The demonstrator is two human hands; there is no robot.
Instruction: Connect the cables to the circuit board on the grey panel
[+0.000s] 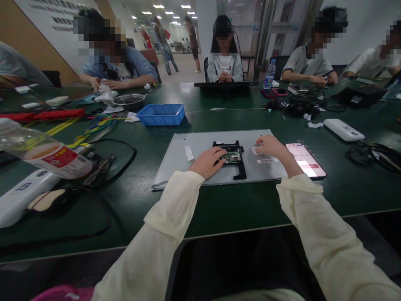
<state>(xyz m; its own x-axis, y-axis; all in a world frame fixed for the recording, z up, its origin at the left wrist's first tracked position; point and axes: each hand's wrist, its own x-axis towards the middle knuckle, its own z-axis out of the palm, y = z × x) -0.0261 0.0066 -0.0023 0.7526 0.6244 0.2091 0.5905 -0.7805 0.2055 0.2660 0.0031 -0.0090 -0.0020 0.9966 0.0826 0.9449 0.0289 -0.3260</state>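
Observation:
A flat grey panel [194, 146] lies on the dark green table in front of me. On it sits a black plastic bracket [240, 171] with a green circuit board [233, 157] inside. My left hand [209, 162] lies over the left side of the bracket, its fingers stretched onto the board. To the right, my right hand [270, 146] is closed in a pinch above a white label [257, 150] on the panel; whatever is between those fingertips is too small to make out. A small white strip [189, 153] is left of my left hand.
A lit phone [305, 160] lies at the panel's right edge. Behind the panel stands a blue plastic tray [161, 114]. At left are a drink bottle [46, 152] and a white power bank [25, 194]; another white device [343, 130] lies right. Several people sit across the table.

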